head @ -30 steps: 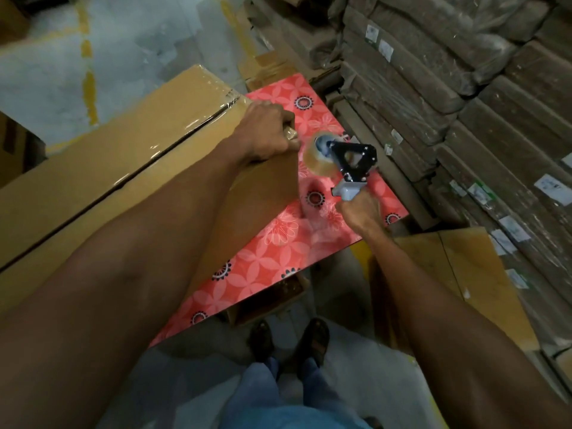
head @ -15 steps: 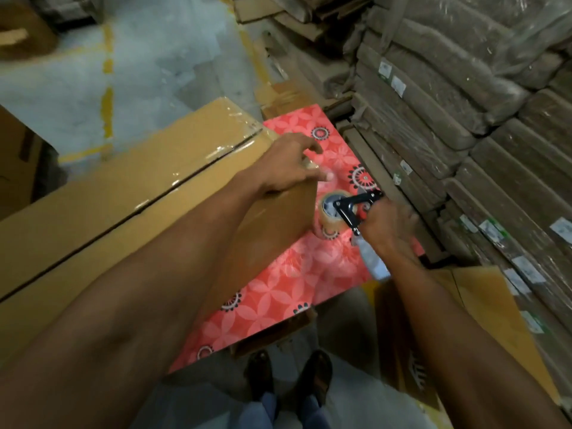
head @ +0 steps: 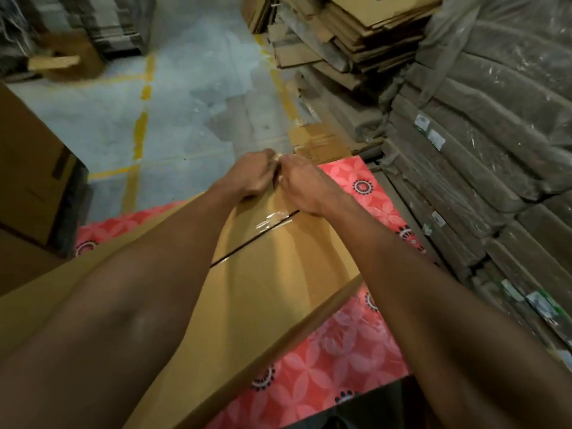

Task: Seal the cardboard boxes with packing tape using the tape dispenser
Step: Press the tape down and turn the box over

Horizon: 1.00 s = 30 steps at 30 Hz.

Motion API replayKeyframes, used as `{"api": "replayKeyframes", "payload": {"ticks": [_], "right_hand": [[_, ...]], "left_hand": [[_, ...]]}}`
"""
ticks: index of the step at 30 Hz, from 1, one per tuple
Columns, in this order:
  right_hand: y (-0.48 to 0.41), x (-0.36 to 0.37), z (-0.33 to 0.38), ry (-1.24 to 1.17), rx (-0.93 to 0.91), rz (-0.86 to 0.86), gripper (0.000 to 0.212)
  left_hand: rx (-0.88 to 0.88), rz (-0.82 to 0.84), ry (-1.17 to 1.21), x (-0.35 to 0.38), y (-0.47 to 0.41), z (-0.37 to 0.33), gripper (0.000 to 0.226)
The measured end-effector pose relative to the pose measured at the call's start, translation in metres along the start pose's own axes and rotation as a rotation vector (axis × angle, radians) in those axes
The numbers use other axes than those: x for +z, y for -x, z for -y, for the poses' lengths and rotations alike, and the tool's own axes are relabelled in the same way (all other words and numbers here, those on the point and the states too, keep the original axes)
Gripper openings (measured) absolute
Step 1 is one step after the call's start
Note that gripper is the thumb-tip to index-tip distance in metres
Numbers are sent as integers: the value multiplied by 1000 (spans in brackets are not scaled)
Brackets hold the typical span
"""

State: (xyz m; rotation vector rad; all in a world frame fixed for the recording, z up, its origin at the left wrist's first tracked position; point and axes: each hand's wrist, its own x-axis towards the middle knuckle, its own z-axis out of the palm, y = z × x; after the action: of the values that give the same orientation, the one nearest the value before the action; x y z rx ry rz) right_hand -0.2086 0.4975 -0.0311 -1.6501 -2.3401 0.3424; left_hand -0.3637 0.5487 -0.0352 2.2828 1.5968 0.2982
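Grey concrete floor with worn yellow lines fills the far left and middle. Plastic-wrapped bundles of flat cardboard are stacked high along the whole right side, with white labels on their ends. Task thing: a long brown cardboard box lies flat across the middle, running from near left to far right. It sits on a red floral table cover that shows at far right, near right and a bit at left. Top flaps are closed, and a dark seam runs lengthwise toward the far end. At the left edge a second brown box stands beside the table. Loose flattened cartons are piled at far right, beyond the bundles. Both bare forearms reach from near over the box top to its far end. Hands are together there: left hand and right hand touch each other at the box's far edge, at the end of the seam. Left fingers are curled under, knuckles up; the right hand is back up, fingers dipping over the far edge out of sight. Cannot tell if either hand pinches something or just presses the edge. Clear packing tape lies glossy and wrinkled over the seam, just near of the right wrist. A small shiny glint sits between the hands, too blurred to tell what.
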Motion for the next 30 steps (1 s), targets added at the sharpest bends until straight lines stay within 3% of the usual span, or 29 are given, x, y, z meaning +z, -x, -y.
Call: {"api": "replayKeyframes", "payload": {"ticks": [4, 12, 18, 24, 30], "right_hand": [[-27, 17, 1, -9, 28, 102, 61], [6, 7, 2, -22, 77, 136, 72], [90, -5, -1, 77, 156, 133, 63], [96, -6, 1, 112, 166, 129, 62], [99, -4, 1, 163, 189, 170, 62]], "left_hand": [[-45, -14, -38, 9, -13, 12, 38], [-86, 0, -105, 8, -13, 6, 46], [-110, 56, -160, 5, -6, -3, 55], [263, 95, -333, 28, 44, -40, 60], [213, 89, -308, 30, 58, -46, 58]]}}
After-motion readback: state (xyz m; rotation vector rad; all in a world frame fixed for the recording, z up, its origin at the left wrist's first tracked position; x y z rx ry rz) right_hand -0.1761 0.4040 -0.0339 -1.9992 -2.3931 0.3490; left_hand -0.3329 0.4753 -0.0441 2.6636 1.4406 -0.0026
